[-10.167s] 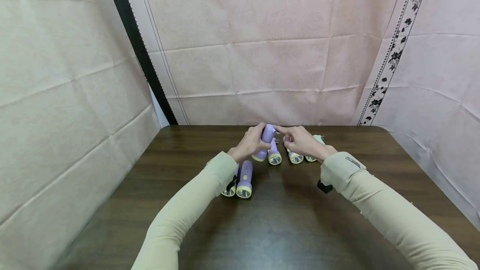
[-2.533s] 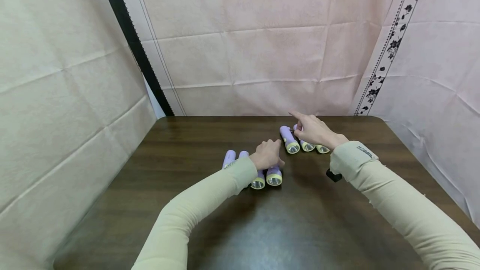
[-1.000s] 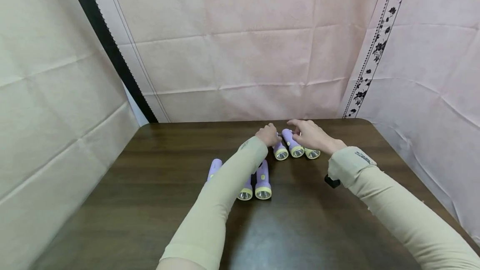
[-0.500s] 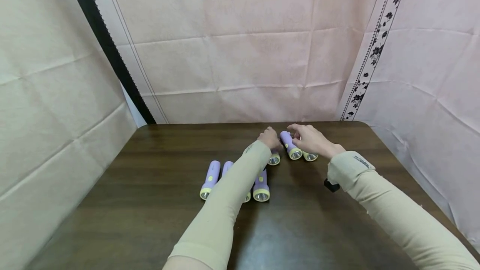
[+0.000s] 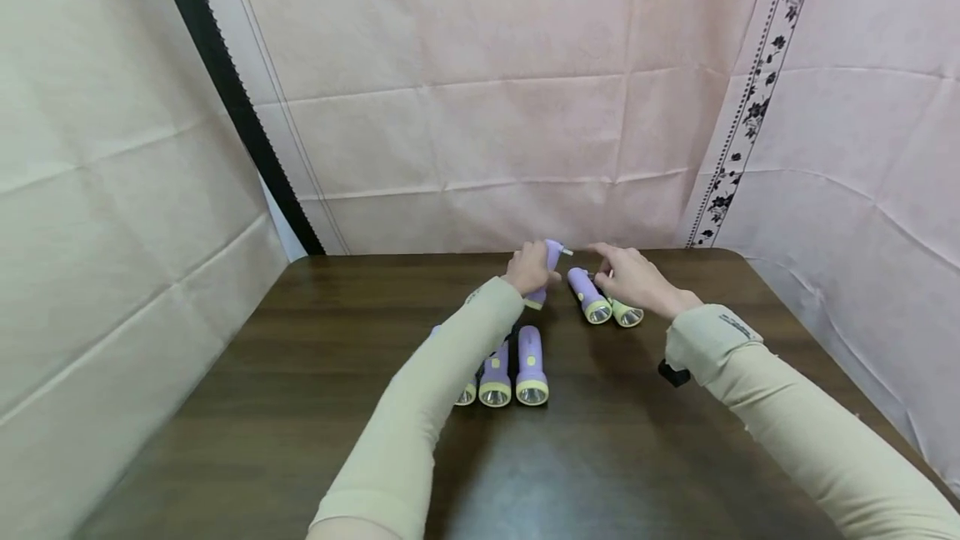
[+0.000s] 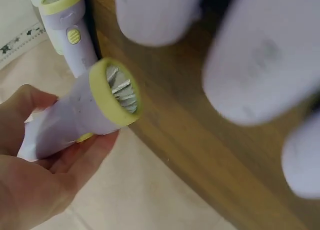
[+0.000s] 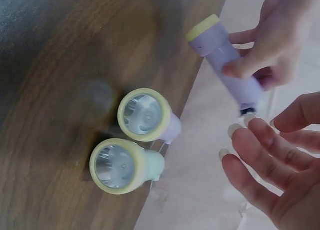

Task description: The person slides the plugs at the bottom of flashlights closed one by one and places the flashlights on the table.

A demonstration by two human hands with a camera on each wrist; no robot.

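Observation:
My left hand [image 5: 528, 267] grips a purple flashlight [image 5: 553, 253] with a yellow rim, lifted near the table's back edge. In the left wrist view, thumb and fingers wrap around the body of this flashlight [image 6: 82, 110], its lens pointing away from the palm. A small plug sticks out of its tail. My right hand [image 5: 636, 280] is just to the right, index finger reaching toward that tail. In the right wrist view the fingers of the right hand [image 7: 280, 160] are loosely extended, fingertips right at the flashlight's tail [image 7: 247, 110], holding nothing.
Beside the right hand lie a purple flashlight [image 5: 587, 290] and a pale green one [image 5: 627, 314]. Nearer me is a row of purple flashlights, including one [image 5: 530, 357] at its right end; my left sleeve [image 5: 420, 394] partly covers the row. A pale cloth [image 5: 480, 132] hangs behind the table.
Over ten seconds, flashlights have moved from the back group to the front row. In the last half second, the left hand has lifted another purple flashlight from the back; the right hand stays beside it.

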